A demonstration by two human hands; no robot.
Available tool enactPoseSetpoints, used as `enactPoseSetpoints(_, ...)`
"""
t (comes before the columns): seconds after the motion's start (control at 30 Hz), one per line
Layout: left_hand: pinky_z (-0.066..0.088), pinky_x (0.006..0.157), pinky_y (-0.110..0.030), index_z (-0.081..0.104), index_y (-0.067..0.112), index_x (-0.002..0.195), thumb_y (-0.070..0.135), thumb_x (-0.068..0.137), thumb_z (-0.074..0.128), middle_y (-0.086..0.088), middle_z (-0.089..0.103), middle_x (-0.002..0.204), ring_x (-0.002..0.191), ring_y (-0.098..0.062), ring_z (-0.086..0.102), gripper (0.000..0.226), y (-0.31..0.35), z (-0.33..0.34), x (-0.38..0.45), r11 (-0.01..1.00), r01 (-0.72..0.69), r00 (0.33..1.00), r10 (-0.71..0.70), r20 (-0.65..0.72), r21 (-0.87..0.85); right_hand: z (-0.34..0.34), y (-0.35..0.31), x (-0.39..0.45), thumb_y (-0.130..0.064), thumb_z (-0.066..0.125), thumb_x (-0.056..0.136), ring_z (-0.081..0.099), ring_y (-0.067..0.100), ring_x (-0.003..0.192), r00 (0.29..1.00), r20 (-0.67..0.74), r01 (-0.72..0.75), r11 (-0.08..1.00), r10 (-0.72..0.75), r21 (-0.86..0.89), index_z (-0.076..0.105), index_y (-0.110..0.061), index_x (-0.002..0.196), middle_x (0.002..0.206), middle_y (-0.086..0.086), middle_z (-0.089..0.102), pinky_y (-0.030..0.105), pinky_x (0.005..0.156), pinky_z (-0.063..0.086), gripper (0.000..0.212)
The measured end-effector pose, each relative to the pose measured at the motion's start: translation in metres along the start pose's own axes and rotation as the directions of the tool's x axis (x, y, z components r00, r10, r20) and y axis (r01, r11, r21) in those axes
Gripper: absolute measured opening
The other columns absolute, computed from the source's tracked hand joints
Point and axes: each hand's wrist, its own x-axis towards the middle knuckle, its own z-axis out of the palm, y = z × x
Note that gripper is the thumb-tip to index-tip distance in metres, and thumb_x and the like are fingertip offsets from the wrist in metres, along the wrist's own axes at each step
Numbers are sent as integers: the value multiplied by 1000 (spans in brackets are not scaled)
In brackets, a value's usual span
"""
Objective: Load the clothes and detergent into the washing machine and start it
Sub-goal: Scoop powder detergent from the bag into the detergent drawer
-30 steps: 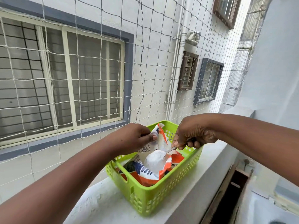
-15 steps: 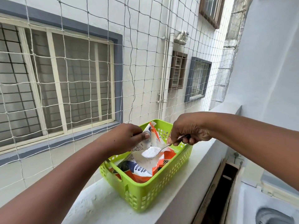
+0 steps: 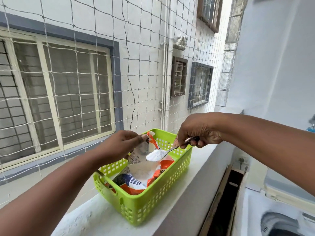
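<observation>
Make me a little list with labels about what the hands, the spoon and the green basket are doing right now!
left hand: pinches the top edge of the orange-and-white plastic detergent bag, holding it open
right hand: grips the handle of the metal spoon
spoon: heaped with white detergent powder, lifted above the bag
bag: stands inside the lime-green perforated plastic basket
basket: sits on the white concrete ledge
washing machine: lower right, below the ledge
behind: white rope netting
</observation>
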Motion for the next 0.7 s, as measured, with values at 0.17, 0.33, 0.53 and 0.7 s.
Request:
enactPoseSetpoints(0.17, 53, 69, -35, 73, 14, 85, 70, 71, 56, -8, 75, 89, 76, -21, 67, 59, 4, 7, 4, 978, 81, 996, -86, -17, -193, -16, 10, -11, -6, 58, 85, 31, 8, 41, 1000, 6, 27, 999, -27, 26, 67, -10, 68, 57, 0, 56, 15, 37, 21, 19)
enactPoseSetpoints(0.33, 52, 76, -32, 69, 10, 86, 46, 95, 45, -9, 72, 89, 76, -20, 65, 44, 40, 13, 9, 881, 61, 957, -185, -223, -470, -36, 32, -27, -8, 59, 86, 29, 8, 45, 998, 48, 28, 998, -31, 65, 66, -10, 71, 61, 0, 54, 15, 36, 21, 17)
enactPoseSetpoints(0.53, 51, 79, -34, 62, 5, 88, 48, 100, 27, -7, 73, 68, 87, -25, 63, 56, 121, 44, 21, 553, -3, 906, -352, -237, -833, -82, 85, -56, -7, 57, 87, 31, 7, 44, 997, 68, 26, 994, -33, 105, 66, -8, 75, 61, 0, 55, 14, 35, 22, 15)
enactPoseSetpoints(0.7, 51, 83, -40, 61, -5, 99, 43, 100, 22, -21, 71, 94, 101, -33, 63, 62, 186, 144, 11, 228, 30, 899, -431, -73, -973, -129, 155, -89, -10, 61, 84, 34, 6, 44, 993, 113, 15, 992, -30, 128, 65, -10, 73, 59, -1, 57, 13, 35, 24, 12)
